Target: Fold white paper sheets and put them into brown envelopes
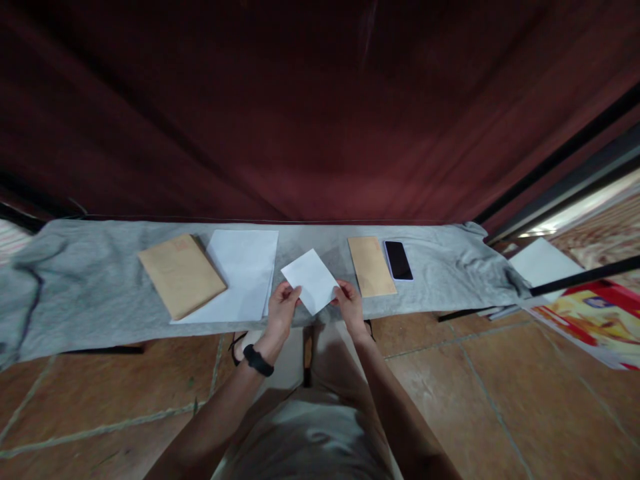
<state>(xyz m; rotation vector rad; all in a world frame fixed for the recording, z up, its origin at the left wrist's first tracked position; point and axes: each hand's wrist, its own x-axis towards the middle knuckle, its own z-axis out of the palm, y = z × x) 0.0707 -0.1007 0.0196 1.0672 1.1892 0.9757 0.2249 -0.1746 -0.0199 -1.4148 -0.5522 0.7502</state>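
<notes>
In the head view, the small white paper (310, 280) is over the near side of the cloth-covered surface (440, 267). The person's left hand (283, 304) has its grip pinched on the paper's lower left edge, thumb on top; the right hand (349, 303) pinches it near its right corner, grip drawn together. Left of the small white paper lie large white sheets (247, 273), partly covered by a wide brown envelope (183, 275). Right of it lie a narrow brown envelope (371, 267) and, farther right, a phone (399, 260).
</notes>
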